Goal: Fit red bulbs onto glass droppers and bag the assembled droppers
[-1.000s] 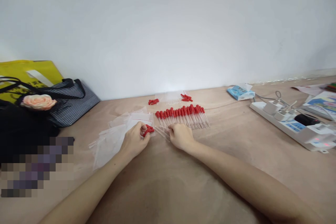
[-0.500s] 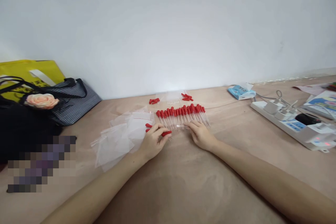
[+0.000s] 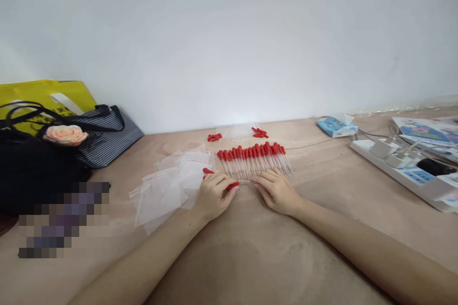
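Between my left hand point(image 3: 213, 196) and my right hand point(image 3: 276, 191) a dropper is held level. The fingers of my left hand pinch its red rubber bulb point(image 3: 232, 185). My right fingertips close on the clear glass tube point(image 3: 244, 181), whose near end meets the bulb's mouth; how deep it sits I cannot tell. Another red bulb point(image 3: 208, 170) shows behind my left knuckles, partly hidden. Just beyond both hands lies a row of several droppers point(image 3: 246, 153), red bulbs away from me and tips toward me.
Clear zip bags point(image 3: 162, 193) overlap left of my left hand. Loose red bulbs point(image 3: 259, 132) and glass tubes point(image 3: 241, 137) lie behind the row. A tissue pack point(image 3: 337, 126) and a power strip point(image 3: 397, 164) are at right, a striped bag point(image 3: 107, 140) at left.
My right hand has come slightly nearer me with the glass tube, which now lines up with the red bulb in my left hand. The view has shifted a little.
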The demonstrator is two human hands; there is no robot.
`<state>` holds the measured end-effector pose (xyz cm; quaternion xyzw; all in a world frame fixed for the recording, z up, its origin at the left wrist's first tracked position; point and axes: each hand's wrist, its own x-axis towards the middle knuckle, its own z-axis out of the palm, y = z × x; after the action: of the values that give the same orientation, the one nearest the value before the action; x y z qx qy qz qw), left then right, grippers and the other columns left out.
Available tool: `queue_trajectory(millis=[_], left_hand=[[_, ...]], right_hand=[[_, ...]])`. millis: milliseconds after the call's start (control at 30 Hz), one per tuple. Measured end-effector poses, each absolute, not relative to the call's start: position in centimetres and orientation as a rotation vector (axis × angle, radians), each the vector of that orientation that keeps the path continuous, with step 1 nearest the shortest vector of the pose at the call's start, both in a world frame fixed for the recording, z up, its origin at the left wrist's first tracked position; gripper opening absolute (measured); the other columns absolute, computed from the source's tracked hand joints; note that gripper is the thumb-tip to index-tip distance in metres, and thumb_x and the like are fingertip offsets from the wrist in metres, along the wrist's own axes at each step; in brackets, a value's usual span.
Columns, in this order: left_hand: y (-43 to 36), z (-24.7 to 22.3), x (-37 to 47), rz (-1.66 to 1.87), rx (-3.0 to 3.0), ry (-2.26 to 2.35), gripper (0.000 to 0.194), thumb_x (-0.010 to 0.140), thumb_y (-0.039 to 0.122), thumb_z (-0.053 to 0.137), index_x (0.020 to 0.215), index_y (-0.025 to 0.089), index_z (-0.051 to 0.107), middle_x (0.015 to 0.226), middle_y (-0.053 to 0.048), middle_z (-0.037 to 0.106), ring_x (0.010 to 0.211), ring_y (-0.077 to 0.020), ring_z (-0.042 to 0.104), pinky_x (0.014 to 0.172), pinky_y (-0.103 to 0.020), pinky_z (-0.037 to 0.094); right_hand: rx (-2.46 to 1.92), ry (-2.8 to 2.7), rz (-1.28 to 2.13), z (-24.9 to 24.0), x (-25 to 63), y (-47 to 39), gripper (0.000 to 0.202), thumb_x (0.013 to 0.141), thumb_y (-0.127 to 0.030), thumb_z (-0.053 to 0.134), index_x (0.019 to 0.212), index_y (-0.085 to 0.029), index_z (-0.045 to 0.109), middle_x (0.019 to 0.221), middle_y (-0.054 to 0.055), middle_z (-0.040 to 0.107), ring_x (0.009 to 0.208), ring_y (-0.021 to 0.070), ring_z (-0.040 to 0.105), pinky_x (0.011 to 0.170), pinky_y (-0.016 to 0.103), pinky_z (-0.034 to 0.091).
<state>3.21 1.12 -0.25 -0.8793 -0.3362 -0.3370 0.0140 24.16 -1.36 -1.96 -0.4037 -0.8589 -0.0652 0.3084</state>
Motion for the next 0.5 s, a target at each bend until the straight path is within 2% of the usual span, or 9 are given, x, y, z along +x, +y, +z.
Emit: queue_trajectory(millis=[233,333,500], left_hand=[[1.21,-0.55,3.23,-1.142,-2.819,-1.04,0.018,0.084,0.026,0.045,0.088,0.018,0.06,0.077,-0.004,0.058,0.071,-0.0143,0.054,0.067,-0.028,0.044],[1.33,-0.55,3.3,-1.156,-2.862,-1.049,0.018,0.086,0.025,0.042,0.087,0.018,0.058,0.079,-0.004,0.056,0.073,-0.0141,0.054,0.068,-0.027,0.045],[1.33,-0.31,3.15,-1.127,-2.898,-0.995,0.016,0.086,0.023,0.042,0.083,0.018,0.056,0.077,-0.004,0.061,0.074,-0.0155,0.055,0.072,-0.031,0.042]], right_hand=[[-0.955,-2.285,-0.202,-1.93,23.77,-1.64,0.027,0.086,-0.016,0.038,0.106,-0.014,0.055,0.078,0.006,0.061,0.067,0.0151,0.05,0.071,0.033,0.034],[-0.918,-2.282,-0.19,-2.07,23.79,-1.56,0.029,0.086,-0.018,0.037,0.109,-0.016,0.054,0.077,0.006,0.061,0.066,0.0142,0.051,0.072,0.033,0.035],[-0.868,-2.285,-0.16,-2.04,23.69,-1.74,0.028,0.086,-0.018,0.038,0.109,-0.017,0.054,0.076,0.005,0.061,0.066,0.0135,0.052,0.072,0.032,0.036]])
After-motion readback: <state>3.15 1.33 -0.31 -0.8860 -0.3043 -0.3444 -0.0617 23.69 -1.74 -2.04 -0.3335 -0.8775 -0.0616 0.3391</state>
